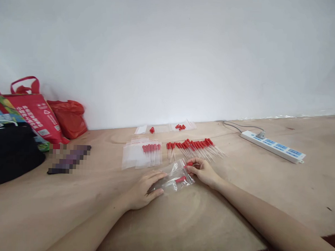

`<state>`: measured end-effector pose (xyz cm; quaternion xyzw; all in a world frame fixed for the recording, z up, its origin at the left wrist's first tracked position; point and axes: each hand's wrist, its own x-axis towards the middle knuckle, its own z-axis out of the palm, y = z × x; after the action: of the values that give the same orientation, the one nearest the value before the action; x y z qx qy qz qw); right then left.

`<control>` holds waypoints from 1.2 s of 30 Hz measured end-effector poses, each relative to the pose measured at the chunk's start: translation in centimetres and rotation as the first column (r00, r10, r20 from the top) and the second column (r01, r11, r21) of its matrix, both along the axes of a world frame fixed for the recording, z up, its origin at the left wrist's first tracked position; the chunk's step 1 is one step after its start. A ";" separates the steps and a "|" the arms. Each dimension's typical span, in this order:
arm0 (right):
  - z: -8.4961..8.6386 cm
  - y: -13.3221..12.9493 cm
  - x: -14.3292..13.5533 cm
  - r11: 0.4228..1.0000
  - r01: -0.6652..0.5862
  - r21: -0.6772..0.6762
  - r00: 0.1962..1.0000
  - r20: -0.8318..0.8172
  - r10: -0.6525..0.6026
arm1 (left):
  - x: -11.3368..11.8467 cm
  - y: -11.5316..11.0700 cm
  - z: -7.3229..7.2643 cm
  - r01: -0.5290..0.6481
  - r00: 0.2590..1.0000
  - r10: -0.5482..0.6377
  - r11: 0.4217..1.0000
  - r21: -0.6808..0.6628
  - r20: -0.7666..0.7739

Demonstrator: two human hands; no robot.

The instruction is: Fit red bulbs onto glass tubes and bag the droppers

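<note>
A clear zip-lock bag (170,182) lies tilted on the table between my hands, with one red-bulbed dropper (181,179) inside it. My left hand (145,187) holds the bag's left end, fingers over its upper edge and thumb along the lower one. At the bag's mouth on the right, my right hand (201,171) pinches another red-bulbed dropper (189,164); its tube is hard to make out through the plastic. Just beyond lies a row of loose droppers (196,146), red bulbs pointing away from me. Left of them, several droppers (152,148) rest on flat zip bags (130,157).
Farther back, small red rubber pieces (180,126) sit on more plastic bags (163,129) near the wall. A white power strip (274,147) with a grey cable is at right. On the left are a red shopping bag (36,114), a red plastic bag (69,115) and a black hat (13,152).
</note>
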<state>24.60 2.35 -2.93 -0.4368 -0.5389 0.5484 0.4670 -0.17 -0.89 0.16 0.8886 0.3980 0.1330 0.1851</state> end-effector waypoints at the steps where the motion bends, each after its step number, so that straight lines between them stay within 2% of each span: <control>1: 0.0 0.0 0.2 0.998 -0.055 0.001 0.997 0.051 0.055 | 0.0 0.0 0.0 0.000 1.000 0.000 1.000 0.000 0.005; 4: 0.2 0.1 0.5 0.987 -0.162 0.008 0.980 0.120 0.160 | -0.2 0.0 -0.1 0.005 1.000 -0.005 1.000 -0.003 0.024; 8: 0.0 0.3 0.3 0.995 -0.084 0.056 0.992 0.101 0.078 | -0.2 0.1 -0.2 0.001 1.000 0.000 1.000 -0.018 0.018; 15: -0.5 0.7 0.4 0.978 -0.079 0.191 0.922 0.388 -0.001 | 0.0 0.0 0.0 0.014 0.999 -0.014 1.000 0.006 0.040; 18: -0.3 0.4 0.1 0.945 -0.115 0.305 0.885 0.463 -0.041 | 0.1 -0.1 0.0 0.009 0.999 -0.009 1.000 0.004 0.036; 22: 0.4 0.0 -0.2 0.868 -0.273 0.414 0.829 0.559 -0.006 | 0.1 -0.1 0.1 0.012 0.999 -0.012 1.000 -0.006 0.036; 24: 0.7 0.2 0.2 0.877 -0.240 0.416 0.817 0.575 -0.050 | 0.1 -0.1 0.0 0.027 0.998 -0.027 1.000 -0.003 0.053; 26: 1.2 0.9 0.8 0.906 -0.118 0.407 0.787 0.595 -0.165 | 0.1 -0.1 0.0 0.038 0.996 -0.038 0.999 -0.002 0.077; 28: 1.6 2.0 1.5 0.910 0.008 0.414 0.711 0.638 -0.296 | 0.1 -0.1 0.0 0.035 0.995 -0.034 0.999 -0.012 0.099; 31: 2.3 3.9 2.0 0.894 0.082 0.441 0.558 0.723 -0.407 | 0.0 -0.2 -0.1 0.023 0.992 -0.019 0.999 -0.028 0.124; 33: 2.7 4.9 1.6 0.901 0.096 0.423 0.444 0.792 -0.419 | 0.1 -0.2 -0.1 0.019 0.991 -0.014 0.999 -0.037 0.130; 36: 3.2 5.9 0.3 0.929 0.126 0.347 0.285 0.885 -0.369 | 0.2 -0.2 0.0 0.026 0.991 -0.020 0.999 -0.042 0.135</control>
<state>24.94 8.24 0.26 -0.6985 -0.6875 0.0543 0.1913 0.01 -1.11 0.16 0.8779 0.3772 0.1816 0.2323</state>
